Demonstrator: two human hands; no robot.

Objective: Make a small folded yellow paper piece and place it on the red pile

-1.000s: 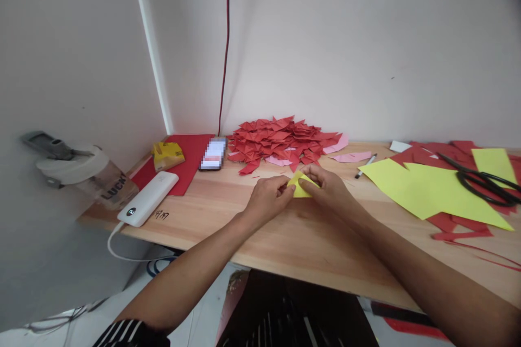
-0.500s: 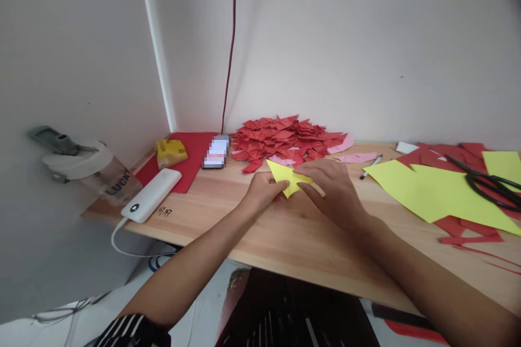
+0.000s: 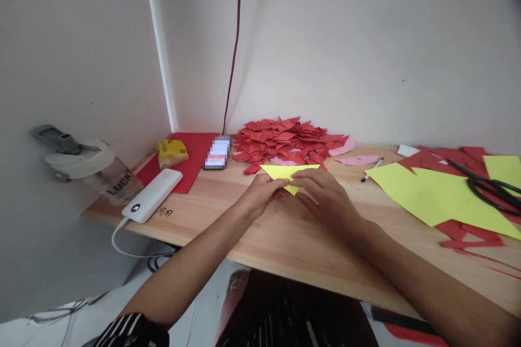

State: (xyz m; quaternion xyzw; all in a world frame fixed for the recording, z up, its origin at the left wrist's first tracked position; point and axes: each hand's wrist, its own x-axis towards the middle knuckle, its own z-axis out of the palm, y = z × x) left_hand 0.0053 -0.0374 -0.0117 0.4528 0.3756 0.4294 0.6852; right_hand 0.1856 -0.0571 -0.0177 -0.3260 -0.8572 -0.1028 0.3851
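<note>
Yellow paper (image 3: 284,171) just below the frame's centre is pinched by the left hand (image 3: 260,193); the right hand (image 3: 328,198) bends its fingers over it, whether gripping I cannot tell. Uneven pressure from these 2 hands could skew its fold. Smooth, triangular, it points downward before the red pile (image 3: 280,138).

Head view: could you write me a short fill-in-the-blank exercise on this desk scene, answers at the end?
1. The small paper at the left hand and right hand is ____.
2. The heap of folded papers by the wall is mainly ____.
3. The scissors have ____ handles.

Missing words: yellow; red; black.
</note>
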